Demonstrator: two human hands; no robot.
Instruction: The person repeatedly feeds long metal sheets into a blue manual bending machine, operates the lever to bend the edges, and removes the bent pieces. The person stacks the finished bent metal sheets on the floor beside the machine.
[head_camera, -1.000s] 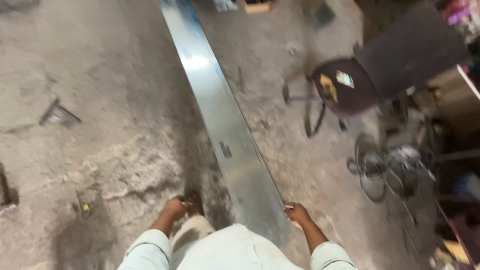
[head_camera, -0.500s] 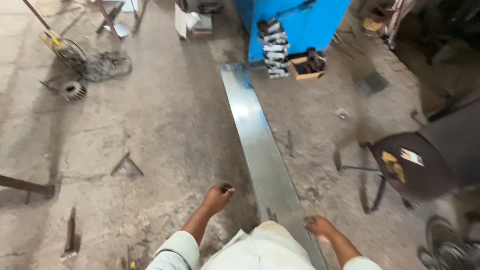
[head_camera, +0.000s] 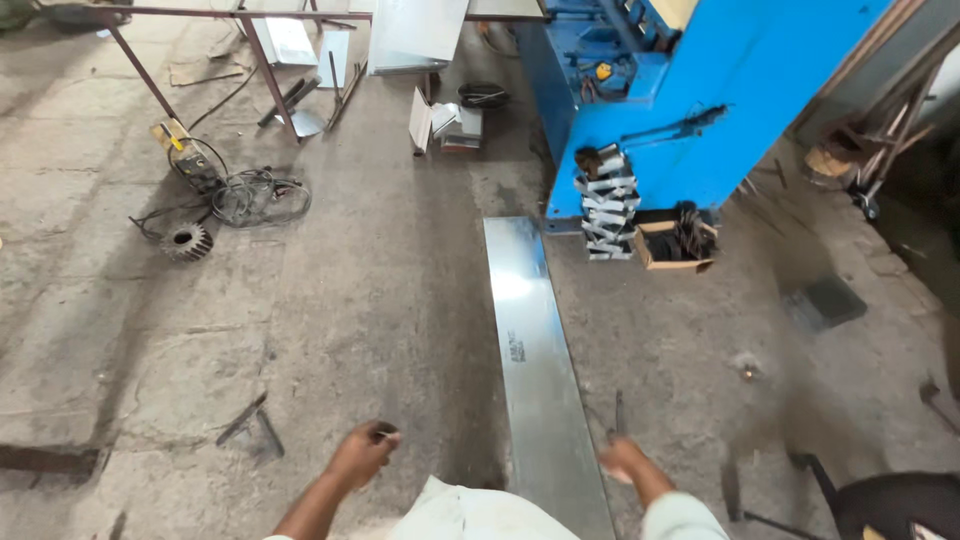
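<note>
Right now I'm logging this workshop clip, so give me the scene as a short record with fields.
Place: concrete floor
Left hand: closed on a small object, too blurred to name
Right hand: blurred, beside the metal strip
Strip: flat on the floor, running toward the blue machine
Nearby: gear, cable coil, cardboard box

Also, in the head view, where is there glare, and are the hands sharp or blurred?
In the head view, glare brightens the far part of the metal strip, near the blue machine. The left hand is slightly soft; the right hand is smeared by motion blur. The concrete floor is evenly lit, and the right edge falls into shade.
</note>
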